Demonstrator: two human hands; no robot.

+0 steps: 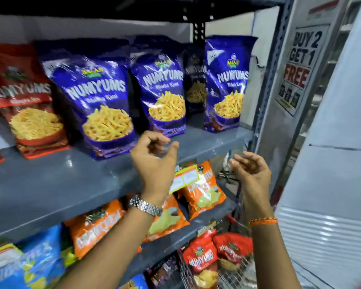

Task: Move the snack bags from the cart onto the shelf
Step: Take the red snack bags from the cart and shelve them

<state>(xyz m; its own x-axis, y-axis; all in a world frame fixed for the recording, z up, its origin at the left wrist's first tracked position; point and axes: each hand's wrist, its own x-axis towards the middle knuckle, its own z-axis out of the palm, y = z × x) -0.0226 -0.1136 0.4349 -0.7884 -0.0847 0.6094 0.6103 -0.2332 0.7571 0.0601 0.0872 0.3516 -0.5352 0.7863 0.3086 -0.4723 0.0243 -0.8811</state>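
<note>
- Head view shows both hands raised in front of the grey shelf (75,180), and neither holds a bag.
- Left hand (154,161), the one with the metal watch (145,206): fingers (154,139) loosely curled, thumb apart from them, nothing between; released.
- Right hand (251,170), with the orange thread band (263,221) at its wrist: fingers half curled, palm turned inward, also empty.
- Just beyond the left fingertips stand the purple snack bags (104,101) on the shelf board, upright or leaning a little back; the nearest bag's foot sits close above the curled knuckles.
- A red bag (27,105) stands further left of those fingers, at the same level.
- Well below both wrists, the wire cart (227,274) holds red snack bags (202,259); these look like the ones left to move.
- Step in hand, as I judge it: the hands are free, so the next reach goes down to the cart.
- Doing it well: drop the right hand first, since the cart lies under that wrist; take one red bag by its top seam or flat sides instead of crushing the middle.
- Bare shelf board shows beneath the left palm and between the right fingers and the last purple bag.
- Set the bag foot down with its label facing out, steadying it with the free hand so the leaning purple row does not tip.
- Orange bags (202,195) on the lower shelf sit between the two wrists; keep the forearms clear of them and of the yellow price tag (186,177).
</note>
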